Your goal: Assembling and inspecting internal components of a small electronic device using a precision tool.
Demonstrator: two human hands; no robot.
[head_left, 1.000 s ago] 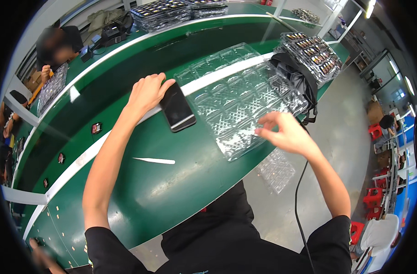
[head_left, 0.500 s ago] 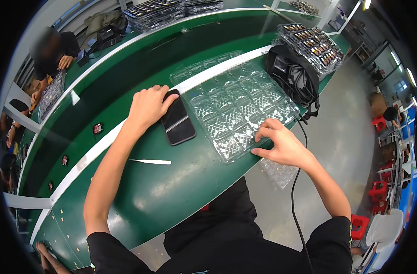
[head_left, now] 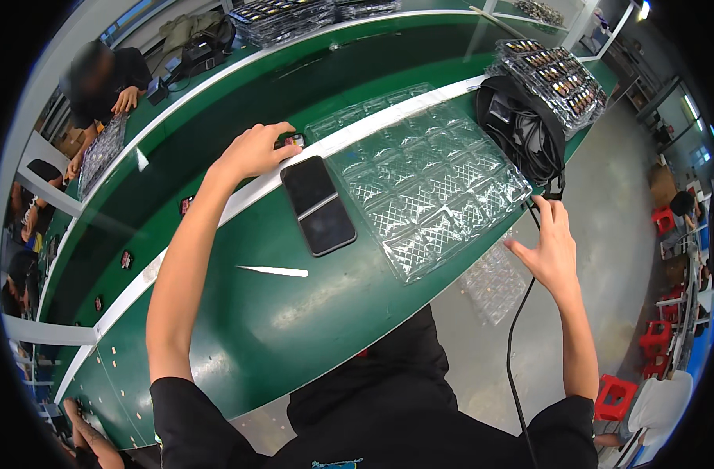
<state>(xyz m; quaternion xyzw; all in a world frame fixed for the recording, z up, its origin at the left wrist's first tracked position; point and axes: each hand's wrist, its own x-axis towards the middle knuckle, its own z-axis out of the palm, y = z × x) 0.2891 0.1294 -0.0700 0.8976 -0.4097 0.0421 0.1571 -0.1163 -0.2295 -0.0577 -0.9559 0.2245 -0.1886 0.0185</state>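
Observation:
My left hand [head_left: 255,153] reaches past the white strip, with thumb and fingers closed around a small black part with red and yellowish marks [head_left: 293,141]. Just below it lies a black smartphone [head_left: 319,205] on the green bench. A clear plastic tray [head_left: 439,184] with rows of shallow pockets rests to the phone's right, partly over the white strip. Close to the tray's right corner, at the bench edge, my right hand [head_left: 554,248] has its thumb spread from the fingers; nothing shows in it.
White tweezers [head_left: 275,271] lie left of the phone. More small dark parts [head_left: 127,259] sit along the far lane. A black bag with cables [head_left: 521,129] and stacked filled trays [head_left: 552,82] stand at the right. A black cable [head_left: 511,344] hangs down. Another person [head_left: 107,78] sits across.
My left hand has shifted from the phone's top edge to the small part. My right hand has moved right, off the tray's near edge toward its right corner. The view has shifted slightly.

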